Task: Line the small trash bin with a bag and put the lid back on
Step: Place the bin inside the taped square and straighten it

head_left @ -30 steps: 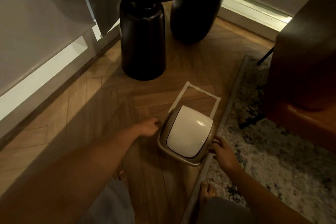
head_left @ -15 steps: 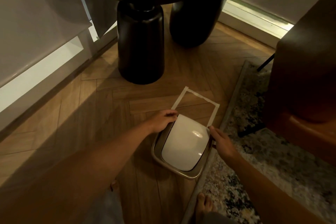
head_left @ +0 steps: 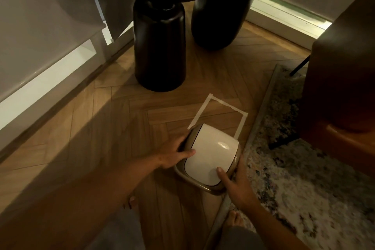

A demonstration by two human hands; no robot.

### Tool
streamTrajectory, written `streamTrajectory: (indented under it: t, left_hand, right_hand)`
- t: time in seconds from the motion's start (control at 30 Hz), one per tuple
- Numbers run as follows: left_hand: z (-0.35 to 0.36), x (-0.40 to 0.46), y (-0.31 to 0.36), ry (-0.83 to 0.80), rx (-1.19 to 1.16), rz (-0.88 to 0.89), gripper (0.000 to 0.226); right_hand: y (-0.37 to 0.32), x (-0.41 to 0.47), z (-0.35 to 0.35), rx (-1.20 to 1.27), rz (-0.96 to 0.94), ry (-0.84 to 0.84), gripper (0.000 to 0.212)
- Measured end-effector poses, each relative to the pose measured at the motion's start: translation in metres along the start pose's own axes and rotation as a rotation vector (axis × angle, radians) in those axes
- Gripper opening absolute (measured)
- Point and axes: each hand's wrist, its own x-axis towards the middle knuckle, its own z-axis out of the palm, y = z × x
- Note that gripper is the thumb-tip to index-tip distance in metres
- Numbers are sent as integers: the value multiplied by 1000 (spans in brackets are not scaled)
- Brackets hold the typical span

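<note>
A small trash bin stands on the wood floor, seen from above. Its lid point(head_left: 211, 154) has a white swing flap inside a bronze rim point(head_left: 205, 187). My left hand point(head_left: 175, 153) grips the lid's left side, thumb resting on the white flap. My right hand point(head_left: 233, 183) holds the right near corner, thumb on the flap too. The bin body is hidden under the lid. No bag is in view.
A white tape outline point(head_left: 220, 111) marks the floor just behind the bin. Two black round table legs point(head_left: 159, 46) stand beyond it. A patterned rug point(head_left: 294, 168) lies to the right, with a brown armchair point(head_left: 341, 79) on it. My bare feet point(head_left: 233, 219) show below.
Both hands have moved in from beside the bin and closed on the lid's sides, thumbs now on the white flap. The bin has shifted slightly toward me.
</note>
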Motion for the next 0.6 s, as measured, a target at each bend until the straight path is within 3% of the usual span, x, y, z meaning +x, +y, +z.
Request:
streamTrajectory:
  t: [0.13, 0.37, 0.6]
  left_hand:
    - [20, -5, -21, 41, 22, 11, 75]
    - [68, 2, -45, 431, 6, 37, 67]
    - [53, 28, -51, 464, 42, 139, 63]
  right_hand:
    - [17, -12, 21, 2, 21, 88, 92]
    - [37, -16, 46, 4, 26, 235, 102]
    - [43, 5, 46, -34, -106, 322, 90]
